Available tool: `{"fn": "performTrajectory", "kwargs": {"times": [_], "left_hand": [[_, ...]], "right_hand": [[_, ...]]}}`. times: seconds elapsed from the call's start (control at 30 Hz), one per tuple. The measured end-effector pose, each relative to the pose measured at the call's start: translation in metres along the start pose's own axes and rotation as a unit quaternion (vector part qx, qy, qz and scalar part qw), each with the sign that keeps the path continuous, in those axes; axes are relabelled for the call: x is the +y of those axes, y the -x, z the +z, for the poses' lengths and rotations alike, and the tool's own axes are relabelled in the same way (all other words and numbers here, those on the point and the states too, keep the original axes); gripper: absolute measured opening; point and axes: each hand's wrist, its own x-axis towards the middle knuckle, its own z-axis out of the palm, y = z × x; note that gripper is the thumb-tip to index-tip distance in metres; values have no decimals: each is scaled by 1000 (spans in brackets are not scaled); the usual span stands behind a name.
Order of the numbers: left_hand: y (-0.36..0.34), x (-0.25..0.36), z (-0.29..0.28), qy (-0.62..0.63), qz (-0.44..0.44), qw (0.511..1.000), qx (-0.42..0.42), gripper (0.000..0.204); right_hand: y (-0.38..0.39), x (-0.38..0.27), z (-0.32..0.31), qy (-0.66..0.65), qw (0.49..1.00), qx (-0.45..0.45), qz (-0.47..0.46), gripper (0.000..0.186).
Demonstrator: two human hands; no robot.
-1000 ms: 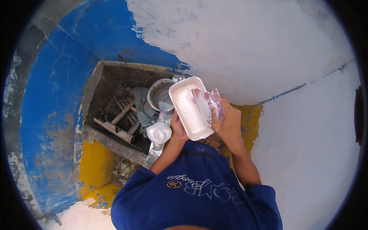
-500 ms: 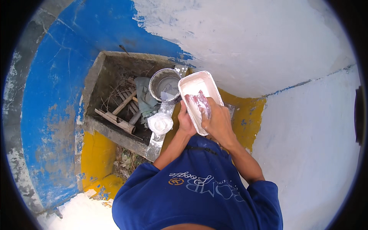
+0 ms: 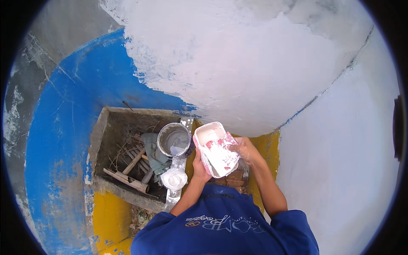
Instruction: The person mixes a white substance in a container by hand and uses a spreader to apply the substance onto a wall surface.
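My left hand (image 3: 200, 166) is closed around the left side of a shallow white tray (image 3: 208, 135) and holds it up in front of my blue shirt. A flat red spreader (image 3: 222, 156), thickly smeared with white paste, lies across the tray's near part. My right hand (image 3: 246, 152) grips the spreader's right edge, its thumb over the white-smeared face. The fingers of both hands are partly hidden beneath what they hold. More white paste coats the tray's inside walls.
Left of the tray, a dark bucket (image 3: 161, 140) and an open white bag (image 3: 174, 179) stand on a white-splashed ledge. A concrete trough (image 3: 99, 140) holds a green-grey cloth (image 3: 154, 151), sticks and a hammer-like wooden tool (image 3: 134, 161). A partly whitened blue wall (image 3: 102, 76) rises beyond.
The spreader has turned so that its broad, white-covered face shows over the tray. My right hand has shifted to its right edge. The view has tilted up, showing more wall.
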Motion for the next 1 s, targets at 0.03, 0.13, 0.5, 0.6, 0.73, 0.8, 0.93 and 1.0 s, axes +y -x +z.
{"fn": "performTrajectory", "kwargs": {"times": [0.03, 0.13, 0.5, 0.6, 0.73, 0.8, 0.93, 1.0], "left_hand": [[-3, -1, 3, -3, -4, 1000, -9, 72], [-4, 1, -8, 12, -10, 1000, -15, 74], [5, 6, -29, 21, -29, 999, -9, 70], [3, 15, -40, 38, -7, 999, -20, 71], [-4, 18, -41, 55, 8, 998, -29, 72], [-5, 23, -46, 56, 24, 998, -25, 74], [-1, 35, -52, 66, 32, 997, -22, 75], [3, 40, -52, 46, 37, 998, -6, 75]], "right_hand": [[1, 2, -9, -96, 995, -1, 17, 22], [-5, -34, -22, -256, 967, 11, -2, 28], [0, -365, -42, 34, 732, 363, -576, 17], [-8, -433, -11, 258, 526, 483, -650, 14], [-53, -476, 17, 458, 216, 558, -657, 14], [-85, -468, 30, 544, 198, 566, -587, 26], [-92, -424, 56, 529, 247, 489, -648, 28], [-80, -424, 56, 533, 289, 437, -665, 27]]}}
